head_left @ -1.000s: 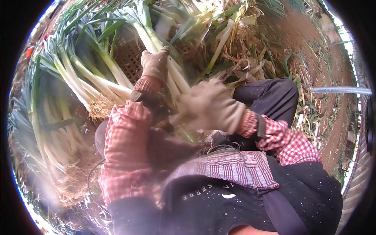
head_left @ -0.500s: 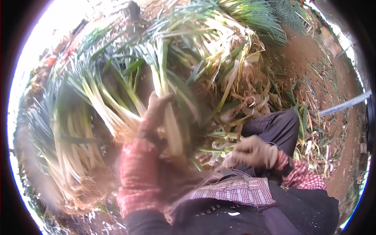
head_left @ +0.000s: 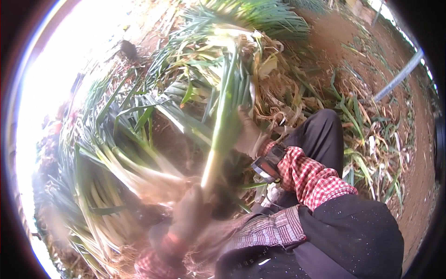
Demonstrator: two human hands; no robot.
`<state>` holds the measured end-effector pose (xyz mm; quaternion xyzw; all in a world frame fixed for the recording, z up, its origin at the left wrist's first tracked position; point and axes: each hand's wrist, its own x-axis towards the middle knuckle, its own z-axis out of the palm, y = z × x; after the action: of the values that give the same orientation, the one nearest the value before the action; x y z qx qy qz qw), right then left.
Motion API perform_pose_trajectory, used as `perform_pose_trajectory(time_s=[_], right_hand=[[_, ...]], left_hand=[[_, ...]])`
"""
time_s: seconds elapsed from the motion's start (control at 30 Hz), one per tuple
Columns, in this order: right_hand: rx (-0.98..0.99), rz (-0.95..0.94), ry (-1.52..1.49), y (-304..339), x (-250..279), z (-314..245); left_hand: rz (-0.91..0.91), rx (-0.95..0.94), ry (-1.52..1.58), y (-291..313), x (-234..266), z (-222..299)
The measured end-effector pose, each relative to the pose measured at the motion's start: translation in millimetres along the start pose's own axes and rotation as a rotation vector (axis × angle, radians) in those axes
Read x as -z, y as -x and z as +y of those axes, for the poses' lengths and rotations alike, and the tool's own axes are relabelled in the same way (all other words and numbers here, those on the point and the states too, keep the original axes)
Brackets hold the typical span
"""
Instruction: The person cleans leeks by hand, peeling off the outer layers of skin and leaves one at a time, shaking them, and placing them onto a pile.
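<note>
A leek [head_left: 214, 153] stands tilted in front of me, its white shaft low and its green leaves pointing away. My left hand [head_left: 191, 211], gloved and blurred by motion, is closed around the lower white end. Higher up, my gloved right hand [head_left: 248, 134] is at the right side of the green leaves. Its thumb shows, while the other fingers are hidden behind the leaves they appear to wrap. To the left lies a bunch of leeks [head_left: 144, 179] with pale shafts and roots turned toward me. A wrist device with a screen [head_left: 268, 166] sits on my right forearm.
More leeks [head_left: 100, 228] lie at the lower left, roots toward me. A big heap of leeks [head_left: 253, 23] fills the far side. Stripped dry leaves [head_left: 371, 135] litter the soil on the right, near a grey pole [head_left: 399, 74]. My bent knee [head_left: 323, 125] rises beside the right forearm.
My right hand has moved forward and left from my lap to the leek's leaves. My left hand has come nearer to me and now holds the leek lower. The view has shifted.
</note>
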<state>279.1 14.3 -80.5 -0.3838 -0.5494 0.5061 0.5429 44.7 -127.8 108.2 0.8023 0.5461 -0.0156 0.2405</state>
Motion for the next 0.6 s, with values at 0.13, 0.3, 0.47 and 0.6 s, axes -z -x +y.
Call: perform_pose_trajectory(time_s=[0.13,0.3,0.47,0.6], right_hand=[[0.142,-0.049,0.838,18,19,42],[-0.359,0.241,1.467,36,33,50],[-0.481,0.469,0.848,2,13,3],[-0.419,0.496,0.789,17,57,6]], left_hand=[[-0.019,0.051,-0.033,15,-21,-7],[-0.094,0.109,0.271,30,-15,-10],[-0.173,0.387,0.734,54,-10,16],[-0.149,0.374,0.983,68,5,14]])
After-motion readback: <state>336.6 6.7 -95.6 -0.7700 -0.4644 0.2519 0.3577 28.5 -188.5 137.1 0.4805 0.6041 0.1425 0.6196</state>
